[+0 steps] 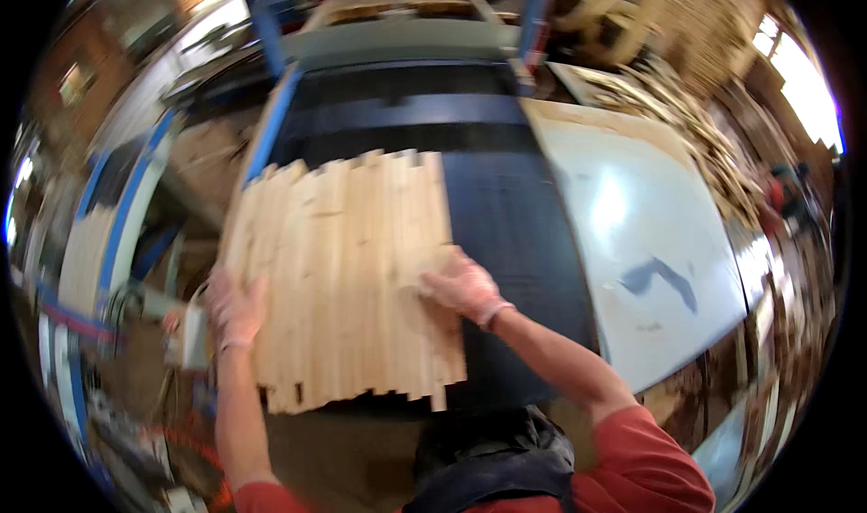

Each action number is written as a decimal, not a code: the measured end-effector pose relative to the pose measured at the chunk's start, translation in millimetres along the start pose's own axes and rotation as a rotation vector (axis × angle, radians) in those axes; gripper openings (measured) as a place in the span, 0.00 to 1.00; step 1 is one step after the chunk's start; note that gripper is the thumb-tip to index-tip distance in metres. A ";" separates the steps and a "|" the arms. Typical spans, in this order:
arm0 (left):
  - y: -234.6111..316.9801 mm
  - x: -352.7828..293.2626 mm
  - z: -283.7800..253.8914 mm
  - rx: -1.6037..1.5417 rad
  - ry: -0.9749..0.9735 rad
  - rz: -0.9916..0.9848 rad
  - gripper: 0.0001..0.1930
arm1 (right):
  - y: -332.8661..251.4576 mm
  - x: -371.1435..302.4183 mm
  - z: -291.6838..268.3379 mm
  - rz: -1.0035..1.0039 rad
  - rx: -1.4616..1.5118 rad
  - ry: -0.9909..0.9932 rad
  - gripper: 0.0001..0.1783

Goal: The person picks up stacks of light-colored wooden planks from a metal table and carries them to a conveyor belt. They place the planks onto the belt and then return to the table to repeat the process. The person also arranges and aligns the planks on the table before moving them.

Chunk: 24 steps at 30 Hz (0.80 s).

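Now lying ahead of both sets of fingers on a dark machine bed (506, 224): a broad mat of pale wooden slats (343, 278) set edge to edge, ends ragged. Beyond the right fingers, sitting well apart, a white panel (632, 233). Pressing flat, left hand (237, 310) spread along the mat's left edge, fingers unclenched, gripping nothing. Likewise resting open on the right edge, right hand (465, 289). Probably handling as light, stiff strips, loose together; best squeezed from both side edges.
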<state>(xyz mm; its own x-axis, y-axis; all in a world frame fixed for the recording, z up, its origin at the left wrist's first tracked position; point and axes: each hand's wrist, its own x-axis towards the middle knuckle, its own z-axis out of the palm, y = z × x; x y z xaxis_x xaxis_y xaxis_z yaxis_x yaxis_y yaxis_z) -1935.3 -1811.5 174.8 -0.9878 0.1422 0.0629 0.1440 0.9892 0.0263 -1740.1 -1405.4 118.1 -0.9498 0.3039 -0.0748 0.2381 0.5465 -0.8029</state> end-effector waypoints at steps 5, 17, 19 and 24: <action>-14.5 8.5 1.7 0.104 0.070 -0.055 0.38 | 24.6 -38.0 23.0 0.115 0.695 -0.251 0.15; 404.8 -299.6 -112.1 -1.070 -0.543 0.607 0.20 | 134.9 -418.5 -127.1 -0.050 0.822 -0.426 0.17; 450.8 -331.3 -46.1 -1.505 -0.955 0.715 0.21 | 179.2 -487.1 -152.6 0.099 0.698 -0.184 0.15; 595.3 -524.1 6.3 -1.336 -1.541 0.905 0.21 | 316.3 -671.6 -157.5 0.527 0.385 0.409 0.27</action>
<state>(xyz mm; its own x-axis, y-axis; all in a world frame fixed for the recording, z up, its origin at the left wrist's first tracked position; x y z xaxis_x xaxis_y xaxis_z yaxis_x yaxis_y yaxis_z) -1332.2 -1297.0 151.2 0.1682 0.9773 -0.1292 -0.2664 0.1712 0.9485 -994.9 -1313.7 7.5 -0.5614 0.7543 -0.3402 0.4798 -0.0382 -0.8765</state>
